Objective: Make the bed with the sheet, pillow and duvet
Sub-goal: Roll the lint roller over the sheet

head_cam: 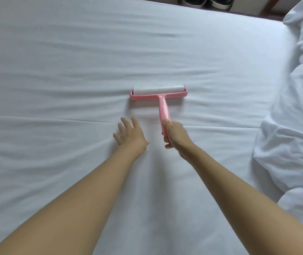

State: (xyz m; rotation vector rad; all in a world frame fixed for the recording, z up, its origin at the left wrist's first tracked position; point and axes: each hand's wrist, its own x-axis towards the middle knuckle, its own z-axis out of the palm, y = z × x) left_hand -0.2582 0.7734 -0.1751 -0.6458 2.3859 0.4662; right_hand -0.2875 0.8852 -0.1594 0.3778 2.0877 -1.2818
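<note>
Faintly creased white sheet under pink lint roller

We have only one view, from a wide-angle camera worn on the person's head. It faces forward and steeply down onto the bed, quite near, so the bed fills almost the whole frame; its far edge curves along the top right.

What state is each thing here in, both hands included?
White fabric sheet: spread over the bed, lightly creased.
Pink plastic lint roller: head on the sheet, handle held.
Right hand: grips the roller's handle.
Left hand: open, fingers spread, on or just above the sheet.
White crumpled duvet: bunched along the bed's right side.
</note>
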